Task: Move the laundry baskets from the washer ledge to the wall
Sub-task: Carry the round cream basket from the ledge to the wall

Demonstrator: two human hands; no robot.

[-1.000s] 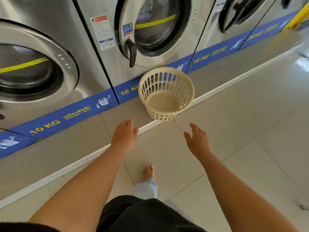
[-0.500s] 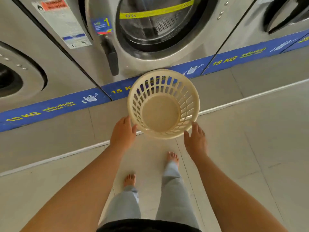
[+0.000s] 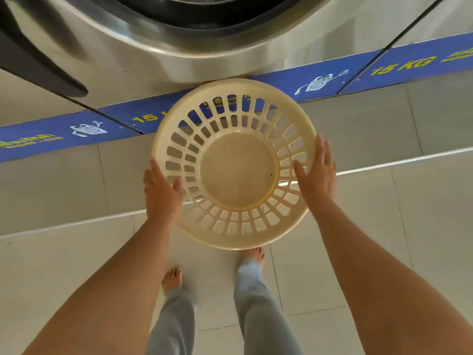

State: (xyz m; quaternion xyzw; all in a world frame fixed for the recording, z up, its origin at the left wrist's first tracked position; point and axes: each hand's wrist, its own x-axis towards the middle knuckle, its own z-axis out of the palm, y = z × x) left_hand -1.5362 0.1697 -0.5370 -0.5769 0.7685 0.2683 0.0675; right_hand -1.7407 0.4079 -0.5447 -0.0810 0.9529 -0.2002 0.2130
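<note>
A round cream laundry basket (image 3: 236, 170) with slotted sides is seen from straight above, in front of the washers. Its near rim reaches out past the edge of the grey washer ledge (image 3: 51, 190). My left hand (image 3: 161, 190) is on the basket's left rim, thumb hooked inside. My right hand (image 3: 317, 172) is pressed on the right rim with the fingers stretched along the outside and the thumb inside. The basket is empty. I cannot tell whether its base still rests on the ledge.
A steel washer front (image 3: 153, 47) with a round door rises just behind the basket. A blue 15 KG strip (image 3: 320, 80) runs along its foot. My bare feet (image 3: 172, 278) stand on pale floor tiles (image 3: 384, 226) below the ledge.
I have stepped closer and leaned over the basket. Both hands went from reaching toward it to clasping its rim on either side.
</note>
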